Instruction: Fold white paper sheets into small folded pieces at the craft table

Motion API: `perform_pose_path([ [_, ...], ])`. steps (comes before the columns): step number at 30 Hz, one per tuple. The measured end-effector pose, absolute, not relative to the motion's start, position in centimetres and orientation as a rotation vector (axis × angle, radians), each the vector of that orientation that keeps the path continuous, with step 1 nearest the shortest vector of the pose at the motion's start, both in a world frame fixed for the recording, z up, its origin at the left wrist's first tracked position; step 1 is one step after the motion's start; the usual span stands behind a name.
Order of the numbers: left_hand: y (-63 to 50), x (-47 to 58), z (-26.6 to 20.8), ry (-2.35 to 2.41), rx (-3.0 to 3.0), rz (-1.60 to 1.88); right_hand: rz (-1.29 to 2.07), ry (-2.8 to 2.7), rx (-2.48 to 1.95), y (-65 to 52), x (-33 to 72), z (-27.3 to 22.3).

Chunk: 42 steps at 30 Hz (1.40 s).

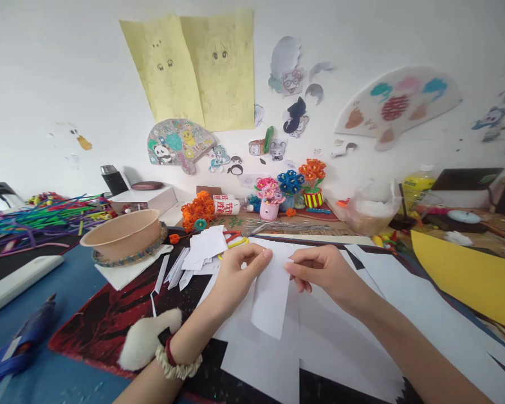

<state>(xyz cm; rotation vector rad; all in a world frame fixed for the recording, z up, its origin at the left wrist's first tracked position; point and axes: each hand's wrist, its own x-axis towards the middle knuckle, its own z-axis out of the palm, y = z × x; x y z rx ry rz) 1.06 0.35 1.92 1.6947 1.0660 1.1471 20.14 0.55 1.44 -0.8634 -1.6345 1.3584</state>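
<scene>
Between my two hands a narrow strip of white paper (271,303) hangs with its lower end curling a little. My left hand (242,266) pinches its upper left corner between thumb and fingers. At the upper right edge, my right hand (320,269) pinches the same strip with thumb and forefinger. Beneath it, larger white sheets (340,348) lie overlapping on the dark mat. Past my left hand sits a pile of cut white paper pieces (202,249), with yellow-handled scissors (238,242) beside it.
To the left are a beige bowl (122,230), a blue glue gun (21,342) and a white fuzzy object (145,339). Pipe-cleaner flower pots (270,205) stand along the wall. Yellow card (467,280) lies at right, near a plastic bag (372,210).
</scene>
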Motion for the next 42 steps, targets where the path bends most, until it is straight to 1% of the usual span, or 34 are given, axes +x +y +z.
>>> perform_pose_path([
  [6,0.4,1.2,2.2,1.11,1.701,1.098,1.292,-1.612,-0.936,0.6,20.1,1.4],
  [12,-0.2,1.2,2.0,0.974,1.546,0.729,1.217,-1.502,-0.979,0.9,20.3,1.3],
  [15,-0.2,1.2,1.8,0.957,1.453,0.657,1.165,-1.458,-0.989,1.1,20.5,1.3],
  [26,0.2,1.1,2.0,1.05,1.476,0.695,1.07,-1.326,-1.023,1.6,21.0,1.0],
  [32,0.1,1.3,1.9,0.982,1.467,0.735,1.018,-1.337,-1.045,1.6,20.9,0.9],
  [42,0.0,1.6,1.7,1.035,1.428,0.826,1.16,-1.409,-1.001,1.2,20.0,0.8],
])
